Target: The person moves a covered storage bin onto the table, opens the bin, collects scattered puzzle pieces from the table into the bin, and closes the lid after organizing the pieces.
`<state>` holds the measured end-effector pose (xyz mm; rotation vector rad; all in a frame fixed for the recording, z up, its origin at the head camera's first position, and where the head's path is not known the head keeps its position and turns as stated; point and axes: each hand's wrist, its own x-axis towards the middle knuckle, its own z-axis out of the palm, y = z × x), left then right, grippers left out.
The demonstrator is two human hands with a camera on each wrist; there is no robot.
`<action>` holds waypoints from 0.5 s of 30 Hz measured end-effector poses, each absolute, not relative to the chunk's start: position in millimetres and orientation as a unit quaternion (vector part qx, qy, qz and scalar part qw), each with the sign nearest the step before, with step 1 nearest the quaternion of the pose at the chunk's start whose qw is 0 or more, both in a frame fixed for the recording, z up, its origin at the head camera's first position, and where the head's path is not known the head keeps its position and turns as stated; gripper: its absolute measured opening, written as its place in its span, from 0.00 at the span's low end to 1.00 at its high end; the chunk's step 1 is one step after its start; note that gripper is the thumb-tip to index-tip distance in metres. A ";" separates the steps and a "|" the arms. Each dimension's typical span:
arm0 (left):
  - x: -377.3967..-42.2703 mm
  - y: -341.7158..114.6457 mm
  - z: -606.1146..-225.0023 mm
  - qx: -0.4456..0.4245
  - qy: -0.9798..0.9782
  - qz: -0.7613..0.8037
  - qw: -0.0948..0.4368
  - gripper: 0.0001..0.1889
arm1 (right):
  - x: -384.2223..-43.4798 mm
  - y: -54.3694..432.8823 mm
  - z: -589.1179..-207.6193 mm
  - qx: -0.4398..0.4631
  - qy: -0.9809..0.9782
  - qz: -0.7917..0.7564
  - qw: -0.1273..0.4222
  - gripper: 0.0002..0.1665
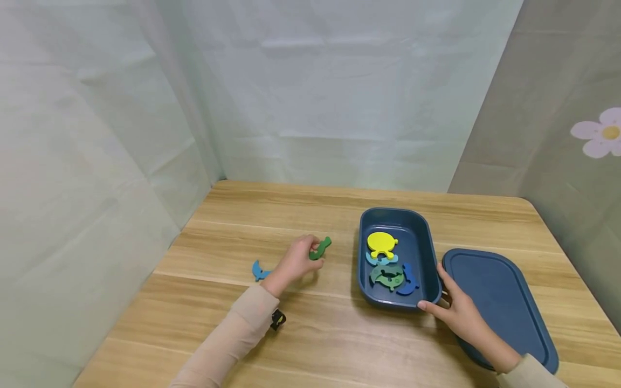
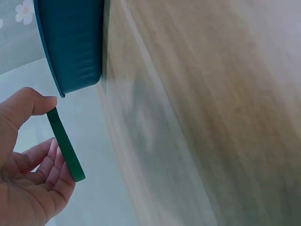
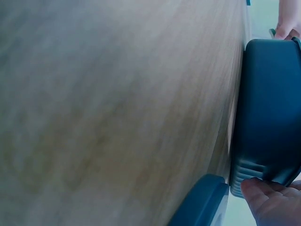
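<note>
My left hand (image 1: 297,262) pinches a flat green animal-shaped piece (image 1: 320,249) between thumb and fingers, above the table to the left of a dark blue box (image 1: 433,245). In the left wrist view, the green piece (image 2: 66,146) shows edge-on, its ends at the thumb and the fingers. My right hand (image 1: 461,312) holds the box at its near right corner, thumb at the near rim and fingers along the side. Inside the open box lie several flat pieces, including a yellow one (image 1: 380,243), a dark green one (image 1: 388,274) and a blue one (image 1: 409,280).
The dark blue lid (image 1: 499,302) lies on the wooden table (image 1: 335,345) right of the box. A light blue piece (image 1: 259,271) sits left of my left wrist, partly covered by it. A small black and yellow thing (image 1: 278,319) shows beside my left sleeve. Pale curtains (image 1: 339,97) surround the table.
</note>
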<state>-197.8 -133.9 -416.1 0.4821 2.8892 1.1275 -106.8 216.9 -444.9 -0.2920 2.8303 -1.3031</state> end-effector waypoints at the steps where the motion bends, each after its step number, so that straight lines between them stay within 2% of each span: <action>1: -197.9 -133.1 -415.9 0.158 0.921 0.357 -0.002 0.22 | -106.6 216.8 -444.8 -0.093 0.904 -0.417 0.007 0.59; 15: -202.9 -121.0 -403.9 0.187 0.914 0.358 -0.013 0.21 | -107.3 217.8 -445.5 -0.095 0.904 -0.418 0.007 0.59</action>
